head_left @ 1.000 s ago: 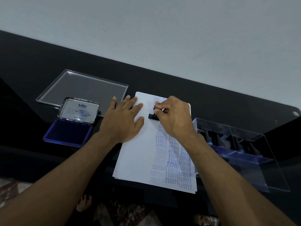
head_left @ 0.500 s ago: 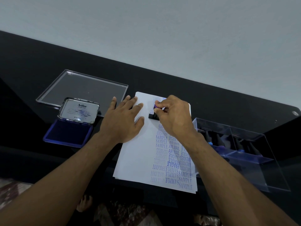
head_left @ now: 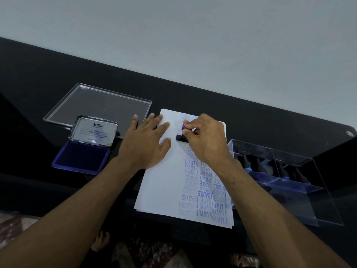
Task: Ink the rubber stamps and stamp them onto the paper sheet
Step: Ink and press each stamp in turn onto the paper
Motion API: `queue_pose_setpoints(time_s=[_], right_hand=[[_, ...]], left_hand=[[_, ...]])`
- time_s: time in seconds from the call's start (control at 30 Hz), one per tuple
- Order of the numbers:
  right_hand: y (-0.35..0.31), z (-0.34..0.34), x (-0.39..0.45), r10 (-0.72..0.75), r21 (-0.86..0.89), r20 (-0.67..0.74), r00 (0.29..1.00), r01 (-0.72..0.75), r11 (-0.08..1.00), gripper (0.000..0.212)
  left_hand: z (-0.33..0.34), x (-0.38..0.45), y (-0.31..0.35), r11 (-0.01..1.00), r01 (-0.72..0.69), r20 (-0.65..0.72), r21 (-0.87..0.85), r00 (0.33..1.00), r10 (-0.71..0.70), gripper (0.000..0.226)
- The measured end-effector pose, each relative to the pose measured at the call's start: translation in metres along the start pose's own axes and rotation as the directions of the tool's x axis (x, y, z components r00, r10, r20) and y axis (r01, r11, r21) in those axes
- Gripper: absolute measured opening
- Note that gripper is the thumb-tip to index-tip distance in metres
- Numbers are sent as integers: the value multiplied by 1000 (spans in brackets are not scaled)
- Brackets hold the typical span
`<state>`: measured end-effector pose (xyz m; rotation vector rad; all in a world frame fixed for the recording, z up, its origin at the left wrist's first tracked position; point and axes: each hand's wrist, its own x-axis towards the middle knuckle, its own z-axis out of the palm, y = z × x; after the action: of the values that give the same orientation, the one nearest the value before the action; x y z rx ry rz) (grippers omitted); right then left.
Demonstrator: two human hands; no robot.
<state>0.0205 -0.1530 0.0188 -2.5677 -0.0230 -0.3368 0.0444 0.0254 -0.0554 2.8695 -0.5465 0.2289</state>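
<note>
While the right hand (head_left: 204,136) pinches a rubber stamp (head_left: 182,136) by its purple knob, we see the black base set down on the far end of the paper sheet (head_left: 164,190), just beyond the rows of blue prints already made. Our left hand (head_left: 146,141) lies flat, fingers straight and spread, partly on the sheet's left edge and partly on the black table (head_left: 251,124); we judge that it is there to keep the loose stack from sliding under the press. Prints fill the right half of the sheet, so the stamp sits where blank paper remains. To the left, just beside the left wrist, the ink pad (head_left: 81,159) stands with its lid (head_left: 94,130) propped up, presumably so that the stamp can be inked again without a second hand. Behind it lies a clear tray (head_left: 58,113). At the right, touching the sheet's edge as far as we can tell, a clear box (head_left: 309,202) holds further stamps, near the working hand.
</note>
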Motion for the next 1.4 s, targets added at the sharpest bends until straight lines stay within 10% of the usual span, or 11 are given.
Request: queue_pose_setpoints(time_s=[0.33,0.63,1.4], right_hand=[[4,0,-5,47,78,-45,998,-43,996,27],[28,-38,-6,399,654,-132,907,-223,723,22],[38,-33,-13,374,597,-138,917,-225,770,22]], left_hand=[[-2,0,0,1000,0,-10,-1,1000,0,73],[1,-1,-1,1000,7,-23,-9,1000,-7,67],[0,-1,0,1000,-4,-13,19,1000,5,69]])
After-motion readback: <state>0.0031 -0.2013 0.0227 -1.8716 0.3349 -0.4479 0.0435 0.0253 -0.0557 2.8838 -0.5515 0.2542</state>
